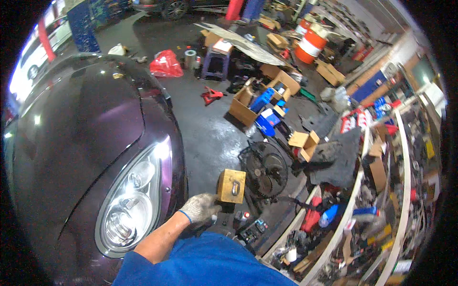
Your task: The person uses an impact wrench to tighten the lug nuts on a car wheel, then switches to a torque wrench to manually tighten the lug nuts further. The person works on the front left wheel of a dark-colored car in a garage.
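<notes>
My left hand (200, 208), in a pale knitted work glove with dark, dirty fingers, is out in front of me beside the car's front corner. Its fingers look curled; a small pale tip shows at their lower edge, and what they hold is too small to make out. Nearest beyond it stands a worn yellow box (228, 186) with a dark handle on its face. Left of the forearm are the clear headlight (129, 209) and the dark purple car body (81, 133). My right hand is out of view.
A black radiator fan (264, 169) lies right of the yellow box. Beyond are an open cardboard box (244, 107), a red jack stand (211, 95), a red plastic bag (166, 64) and a stool (217, 64). Cluttered shelves (350, 205) line the right; an orange-white drum (311, 46) stands behind.
</notes>
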Action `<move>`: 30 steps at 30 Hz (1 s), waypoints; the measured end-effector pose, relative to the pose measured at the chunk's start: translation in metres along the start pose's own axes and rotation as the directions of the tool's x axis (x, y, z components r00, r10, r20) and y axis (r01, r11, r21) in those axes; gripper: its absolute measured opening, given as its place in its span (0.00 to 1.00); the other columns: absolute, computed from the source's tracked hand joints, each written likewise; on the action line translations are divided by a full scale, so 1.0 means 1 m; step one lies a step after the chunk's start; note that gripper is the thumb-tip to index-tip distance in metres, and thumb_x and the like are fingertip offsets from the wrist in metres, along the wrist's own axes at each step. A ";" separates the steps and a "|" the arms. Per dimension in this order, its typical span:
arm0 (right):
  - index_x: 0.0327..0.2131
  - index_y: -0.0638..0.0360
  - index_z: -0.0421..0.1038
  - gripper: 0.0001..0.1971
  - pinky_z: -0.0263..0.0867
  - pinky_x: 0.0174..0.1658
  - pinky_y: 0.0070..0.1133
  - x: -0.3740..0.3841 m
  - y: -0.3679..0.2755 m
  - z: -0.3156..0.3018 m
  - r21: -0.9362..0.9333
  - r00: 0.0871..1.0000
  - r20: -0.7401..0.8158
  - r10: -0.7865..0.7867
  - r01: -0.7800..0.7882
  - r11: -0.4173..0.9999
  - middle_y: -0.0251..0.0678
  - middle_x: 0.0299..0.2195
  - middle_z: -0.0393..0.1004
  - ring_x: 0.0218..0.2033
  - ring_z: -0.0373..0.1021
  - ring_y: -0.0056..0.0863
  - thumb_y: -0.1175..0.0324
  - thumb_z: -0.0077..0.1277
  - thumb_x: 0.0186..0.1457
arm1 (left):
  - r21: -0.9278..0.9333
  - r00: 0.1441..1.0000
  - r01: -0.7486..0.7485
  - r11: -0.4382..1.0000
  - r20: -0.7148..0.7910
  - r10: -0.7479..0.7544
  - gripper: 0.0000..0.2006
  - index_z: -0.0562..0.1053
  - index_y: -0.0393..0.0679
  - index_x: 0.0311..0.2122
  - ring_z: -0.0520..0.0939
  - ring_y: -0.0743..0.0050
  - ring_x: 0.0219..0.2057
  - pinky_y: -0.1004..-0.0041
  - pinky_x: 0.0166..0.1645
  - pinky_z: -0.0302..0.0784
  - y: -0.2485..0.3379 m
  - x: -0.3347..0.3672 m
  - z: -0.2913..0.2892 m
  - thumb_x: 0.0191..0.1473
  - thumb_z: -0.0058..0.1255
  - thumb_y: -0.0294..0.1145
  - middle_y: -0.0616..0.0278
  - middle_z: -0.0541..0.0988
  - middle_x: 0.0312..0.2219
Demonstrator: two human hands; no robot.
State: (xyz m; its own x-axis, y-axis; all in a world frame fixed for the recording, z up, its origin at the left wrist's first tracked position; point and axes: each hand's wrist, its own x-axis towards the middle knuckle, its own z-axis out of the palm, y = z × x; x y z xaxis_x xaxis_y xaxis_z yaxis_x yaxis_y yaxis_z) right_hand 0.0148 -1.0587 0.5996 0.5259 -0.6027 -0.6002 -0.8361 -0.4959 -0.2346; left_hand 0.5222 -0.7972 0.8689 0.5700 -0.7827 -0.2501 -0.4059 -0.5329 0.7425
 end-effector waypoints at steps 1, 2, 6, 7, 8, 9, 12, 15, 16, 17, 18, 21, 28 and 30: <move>0.52 0.56 0.74 0.20 0.72 0.39 0.33 0.025 0.005 -0.026 0.000 1.000 -0.010 0.021 -0.021 1.000 0.35 0.36 0.78 0.35 0.73 0.32 0.53 0.51 0.65 | -0.004 0.999 0.004 1.000 -0.044 -0.004 0.26 0.75 0.39 0.58 0.80 0.40 0.53 0.54 0.59 0.75 -0.005 0.013 -0.012 0.60 0.54 0.47 0.37 0.80 0.50; 0.52 0.57 0.74 0.20 0.72 0.40 0.33 0.051 0.010 -0.053 0.061 0.997 -0.040 0.062 -0.060 0.996 0.36 0.37 0.78 0.36 0.73 0.32 0.53 0.51 0.65 | 0.000 0.997 0.023 1.000 -0.068 -0.023 0.26 0.74 0.39 0.58 0.80 0.40 0.53 0.54 0.59 0.75 -0.010 0.025 -0.022 0.60 0.54 0.46 0.37 0.79 0.50; 0.54 0.58 0.74 0.22 0.73 0.44 0.33 0.162 -0.009 -0.146 0.573 0.969 -0.131 0.212 -0.101 0.813 0.38 0.40 0.80 0.40 0.74 0.33 0.52 0.49 0.66 | -0.109 0.964 0.162 0.981 -0.196 -0.181 0.26 0.75 0.39 0.57 0.80 0.42 0.54 0.57 0.60 0.75 -0.036 0.088 -0.069 0.59 0.57 0.45 0.40 0.79 0.52; 0.55 0.58 0.74 0.23 0.73 0.45 0.33 0.188 -0.023 -0.165 0.721 0.962 -0.148 0.231 -0.055 0.691 0.38 0.40 0.80 0.41 0.74 0.33 0.52 0.49 0.67 | -0.218 0.952 0.192 0.957 -0.194 -0.235 0.25 0.76 0.38 0.57 0.80 0.43 0.55 0.58 0.60 0.75 -0.043 0.108 -0.080 0.60 0.56 0.45 0.40 0.79 0.53; 0.55 0.58 0.74 0.23 0.73 0.45 0.34 0.208 -0.042 -0.181 0.807 0.962 -0.156 0.224 -0.007 0.591 0.39 0.41 0.80 0.42 0.75 0.33 0.52 0.48 0.67 | -0.237 0.944 0.218 0.947 -0.196 -0.266 0.25 0.76 0.38 0.57 0.80 0.43 0.55 0.58 0.60 0.75 -0.050 0.130 -0.093 0.60 0.55 0.45 0.39 0.79 0.52; 0.55 0.58 0.75 0.23 0.73 0.47 0.33 0.236 -0.064 -0.204 0.819 0.958 -0.155 0.241 -0.012 0.574 0.39 0.42 0.80 0.43 0.74 0.32 0.53 0.48 0.67 | -0.240 0.936 0.226 0.944 -0.215 -0.278 0.26 0.75 0.37 0.57 0.80 0.42 0.55 0.58 0.60 0.74 -0.059 0.155 -0.108 0.60 0.54 0.45 0.39 0.80 0.52; 0.53 0.57 0.77 0.19 0.72 0.46 0.33 0.288 -0.136 -0.240 0.899 0.904 -0.043 0.425 -0.150 0.411 0.41 0.43 0.81 0.43 0.76 0.37 0.56 0.48 0.68 | -0.304 0.899 0.215 0.928 -0.310 -0.310 0.27 0.76 0.36 0.56 0.81 0.45 0.54 0.60 0.61 0.74 -0.092 0.232 -0.153 0.61 0.53 0.47 0.38 0.80 0.51; 0.54 0.56 0.75 0.19 0.72 0.45 0.35 0.333 -0.209 -0.249 0.551 0.954 -0.169 0.249 -0.118 0.826 0.43 0.43 0.80 0.42 0.76 0.41 0.57 0.48 0.67 | -0.321 0.821 0.282 0.904 -0.407 -0.400 0.28 0.76 0.34 0.55 0.82 0.48 0.54 0.59 0.60 0.74 -0.138 0.311 -0.220 0.62 0.53 0.49 0.38 0.80 0.51; 0.55 0.55 0.75 0.19 0.72 0.45 0.36 0.347 -0.231 -0.253 0.295 0.970 -0.187 0.156 -0.096 0.951 0.43 0.42 0.80 0.42 0.76 0.42 0.57 0.48 0.67 | -0.378 0.786 0.257 0.890 -0.455 -0.420 0.27 0.76 0.34 0.54 0.81 0.47 0.55 0.59 0.60 0.74 -0.156 0.336 -0.250 0.62 0.54 0.49 0.38 0.80 0.52; 0.55 0.55 0.74 0.19 0.72 0.45 0.37 0.361 -0.254 -0.256 0.099 0.985 -0.153 0.086 -0.072 0.993 0.44 0.42 0.80 0.41 0.76 0.43 0.57 0.48 0.67 | -0.427 0.747 0.252 0.868 -0.485 -0.455 0.27 0.77 0.34 0.54 0.81 0.47 0.55 0.59 0.60 0.74 -0.175 0.359 -0.283 0.62 0.54 0.49 0.38 0.79 0.52; 0.56 0.54 0.74 0.19 0.72 0.44 0.37 0.379 -0.276 -0.264 -0.042 0.994 -0.099 0.035 -0.039 0.998 0.44 0.42 0.80 0.41 0.76 0.44 0.58 0.48 0.67 | -0.483 0.700 0.276 0.831 -0.491 -0.518 0.27 0.77 0.34 0.53 0.81 0.46 0.55 0.59 0.60 0.74 -0.194 0.375 -0.315 0.62 0.54 0.49 0.38 0.79 0.53; 0.57 0.53 0.72 0.19 0.72 0.43 0.39 0.440 -0.338 -0.288 -0.275 0.997 0.024 -0.077 0.081 0.958 0.46 0.41 0.80 0.41 0.76 0.47 0.58 0.48 0.66 | -0.384 0.445 0.298 0.874 -0.754 -0.483 0.25 0.76 0.35 0.54 0.78 0.43 0.56 0.59 0.60 0.73 -0.259 0.401 -0.417 0.60 0.56 0.47 0.40 0.78 0.53; 0.61 0.49 0.69 0.22 0.71 0.41 0.44 0.635 -0.460 -0.364 -0.462 0.879 -0.095 -0.467 0.377 0.803 0.51 0.40 0.80 0.39 0.76 0.55 0.60 0.49 0.65 | -0.004 0.283 0.745 0.667 -0.903 -0.322 0.37 0.65 0.35 0.65 0.62 0.42 0.69 0.52 0.72 0.56 -0.399 0.372 -0.544 0.57 0.60 0.48 0.42 0.65 0.66; 0.44 0.53 0.71 0.10 0.71 0.35 0.43 0.686 -0.503 -0.383 -0.003 0.955 -0.135 -0.262 0.264 0.964 0.50 0.30 0.80 0.32 0.77 0.54 0.62 0.50 0.63 | 0.035 0.309 0.796 0.605 -0.882 -0.356 0.37 0.65 0.35 0.65 0.62 0.43 0.69 0.52 0.73 0.54 -0.425 0.369 -0.554 0.57 0.60 0.49 0.42 0.65 0.66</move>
State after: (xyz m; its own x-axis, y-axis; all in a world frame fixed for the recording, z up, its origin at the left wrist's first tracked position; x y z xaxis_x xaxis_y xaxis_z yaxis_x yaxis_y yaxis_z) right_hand 0.8559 -1.4623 0.5986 0.7428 -0.5303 -0.4087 -0.6669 -0.6396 -0.3823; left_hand 1.3007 -0.6809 0.8057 0.9508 0.2312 0.2062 0.1831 -0.9563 0.2280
